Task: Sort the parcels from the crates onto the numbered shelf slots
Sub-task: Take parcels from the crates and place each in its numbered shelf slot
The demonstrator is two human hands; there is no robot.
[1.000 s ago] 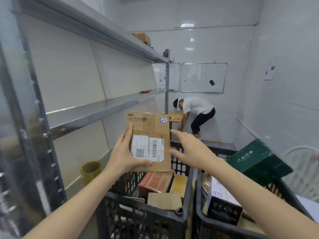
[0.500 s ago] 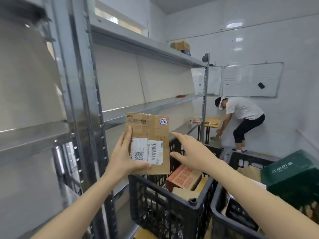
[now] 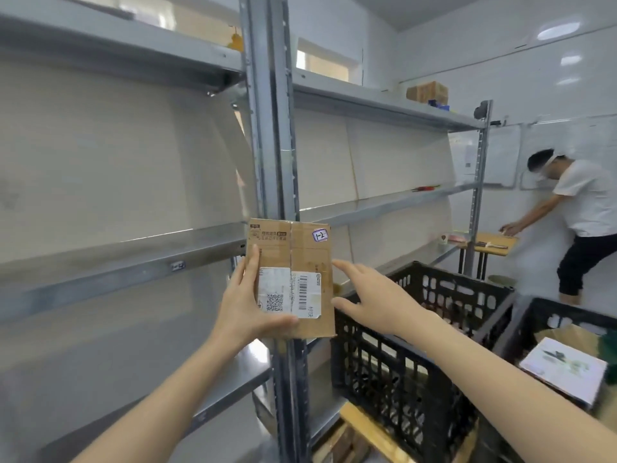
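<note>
1. White walls are enclosing a storeroom where grey metal shelving is running off to the right past an upright post. Another person is bending over a small table at the far end.
2. The left hand is holding a flat cardboard parcel upright in front of the post. Its thumb is lying across the lower front and its fingers are reaching up the left edge.
3. The right hand is hovering wide, fingers stretched, just beside the parcel's right edge. Whether a fingertip is touching the card is impossible to tell.
4. A sticker at the parcel's top right corner is showing a handwritten mark that appears to read "1-2". A small tag on the shelf lip to the left is too blurred to read.
5. A black crate is standing low to the right, and a second crate beyond it is holding a white parcel.
6. As a judgement, the person is reading the slot mark and searching the shelves for its match. The parcel is out of the crates but not yet placed.
7. The next move is probably calling for matching the sticker to a shelf tag. The parcel then needs carrying clear of the post and laying on that slot, with the free hand steadying it if needed.
</note>
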